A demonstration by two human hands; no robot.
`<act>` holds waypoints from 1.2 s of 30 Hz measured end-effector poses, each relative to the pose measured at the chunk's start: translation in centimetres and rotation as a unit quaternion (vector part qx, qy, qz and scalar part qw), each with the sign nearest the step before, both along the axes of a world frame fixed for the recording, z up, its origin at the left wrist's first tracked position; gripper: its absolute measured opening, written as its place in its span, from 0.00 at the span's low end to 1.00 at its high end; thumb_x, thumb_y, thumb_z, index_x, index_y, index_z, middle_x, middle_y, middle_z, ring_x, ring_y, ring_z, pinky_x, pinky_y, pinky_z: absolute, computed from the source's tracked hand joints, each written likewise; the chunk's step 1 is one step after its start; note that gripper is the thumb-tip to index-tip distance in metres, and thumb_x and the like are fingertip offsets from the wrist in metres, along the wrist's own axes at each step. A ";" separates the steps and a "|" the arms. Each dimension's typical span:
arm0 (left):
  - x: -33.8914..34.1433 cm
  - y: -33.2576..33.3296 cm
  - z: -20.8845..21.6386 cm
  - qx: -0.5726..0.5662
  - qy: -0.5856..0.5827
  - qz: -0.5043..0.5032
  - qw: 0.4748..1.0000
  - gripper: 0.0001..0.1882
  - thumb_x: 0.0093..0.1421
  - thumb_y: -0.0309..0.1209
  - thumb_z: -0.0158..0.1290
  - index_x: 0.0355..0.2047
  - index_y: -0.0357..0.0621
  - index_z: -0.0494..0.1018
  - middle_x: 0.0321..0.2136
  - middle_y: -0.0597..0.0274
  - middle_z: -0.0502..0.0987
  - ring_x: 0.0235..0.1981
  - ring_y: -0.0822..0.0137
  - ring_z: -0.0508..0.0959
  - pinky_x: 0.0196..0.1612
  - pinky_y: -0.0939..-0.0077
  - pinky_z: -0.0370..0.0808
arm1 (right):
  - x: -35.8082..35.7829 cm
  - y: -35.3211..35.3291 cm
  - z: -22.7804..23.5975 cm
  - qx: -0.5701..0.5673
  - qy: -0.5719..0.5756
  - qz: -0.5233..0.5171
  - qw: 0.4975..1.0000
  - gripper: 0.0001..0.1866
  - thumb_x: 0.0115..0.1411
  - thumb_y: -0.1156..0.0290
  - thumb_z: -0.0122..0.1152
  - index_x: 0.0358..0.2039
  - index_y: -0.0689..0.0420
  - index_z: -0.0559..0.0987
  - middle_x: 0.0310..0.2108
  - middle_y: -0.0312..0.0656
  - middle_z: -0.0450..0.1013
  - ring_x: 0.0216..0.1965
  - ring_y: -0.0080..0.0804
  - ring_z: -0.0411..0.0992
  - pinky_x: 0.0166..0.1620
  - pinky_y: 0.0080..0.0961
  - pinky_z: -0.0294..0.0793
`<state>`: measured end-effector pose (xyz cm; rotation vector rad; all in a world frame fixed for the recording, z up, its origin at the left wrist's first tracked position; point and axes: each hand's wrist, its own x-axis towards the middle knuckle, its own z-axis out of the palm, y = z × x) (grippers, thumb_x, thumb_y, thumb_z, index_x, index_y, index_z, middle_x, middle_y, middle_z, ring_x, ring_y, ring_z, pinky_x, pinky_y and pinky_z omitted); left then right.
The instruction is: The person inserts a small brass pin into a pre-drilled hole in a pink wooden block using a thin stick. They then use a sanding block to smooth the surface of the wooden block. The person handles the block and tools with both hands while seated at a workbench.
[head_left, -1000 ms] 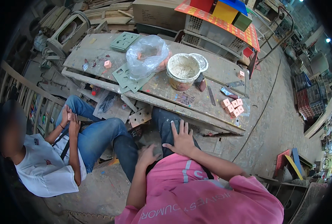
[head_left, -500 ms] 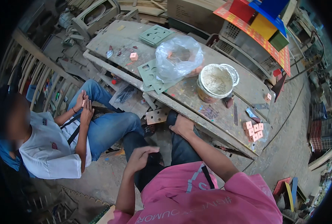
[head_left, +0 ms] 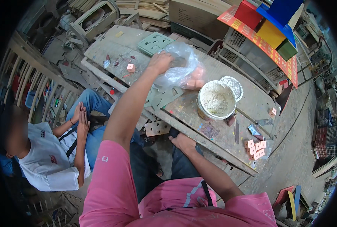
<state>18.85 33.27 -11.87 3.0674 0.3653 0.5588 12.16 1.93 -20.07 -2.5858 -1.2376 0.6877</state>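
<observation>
My left hand (head_left: 161, 62) is at the near-left rim of a clear plastic bag (head_left: 178, 72), its fingers closed on the film. Several pale orange cubes (head_left: 195, 78) show through the bag's right side. My right hand (head_left: 183, 143) rests on my right knee below the table edge, fingers laid over the dark trousers, with nothing visible in it. Green stencil-like sheets with cut-outs (head_left: 167, 97) lie partly under the bag, and a stack of similar sheets (head_left: 153, 42) lies behind my left hand. A lone orange cube (head_left: 131, 68) sits left of my forearm.
A white bucket of pale paste (head_left: 217, 99) stands right of the bag. Several orange cubes (head_left: 255, 149) cluster at the table's right end. On my left sits a person in a white shirt (head_left: 51, 157). Crates (head_left: 248, 66) and a coloured box (head_left: 274, 26) stand behind the table.
My left hand has moved from over my lap up and forward to the bag. The bag's rim has shifted, showing more cubes inside. My right hand stays on the knee.
</observation>
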 end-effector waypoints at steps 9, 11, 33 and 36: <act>3.2 -0.1 0.5 0.001 0.258 0.157 0.953 0.12 0.51 0.26 0.51 0.37 0.43 0.78 0.40 0.52 0.77 0.41 0.54 0.78 0.42 0.66 0.76 | 0.3 0.6 -0.9 -0.014 0.044 -0.020 0.999 0.43 0.48 0.44 0.59 0.59 0.57 0.61 0.59 0.54 0.57 0.60 0.53 0.56 0.60 0.43 0.56; 3.1 0.0 0.3 -0.003 0.267 0.187 0.945 0.12 0.52 0.27 0.50 0.37 0.43 0.78 0.40 0.51 0.77 0.40 0.54 0.79 0.40 0.65 0.77 | 0.1 0.6 -0.7 -0.005 0.048 -0.019 0.999 0.42 0.47 0.47 0.62 0.59 0.56 0.62 0.59 0.54 0.57 0.59 0.53 0.56 0.59 0.44 0.57; -10.2 -15.8 12.4 -0.689 -0.228 -0.055 0.686 0.21 0.56 0.22 0.53 0.50 0.35 0.65 0.41 0.55 0.75 0.40 0.69 0.75 0.42 0.76 0.72 | 0.0 0.1 0.0 0.011 0.020 -0.027 0.999 0.47 0.46 0.45 0.60 0.62 0.56 0.56 0.62 0.54 0.52 0.63 0.53 0.50 0.63 0.42 0.50; -13.9 -20.8 13.3 -0.729 -0.277 -0.077 0.621 0.22 0.56 0.21 0.52 0.51 0.36 0.63 0.42 0.52 0.75 0.41 0.67 0.75 0.44 0.73 0.73 | -0.4 0.0 -0.8 0.004 0.006 -0.026 1.000 0.48 0.46 0.47 0.63 0.62 0.57 0.56 0.62 0.54 0.52 0.63 0.51 0.50 0.63 0.41 0.51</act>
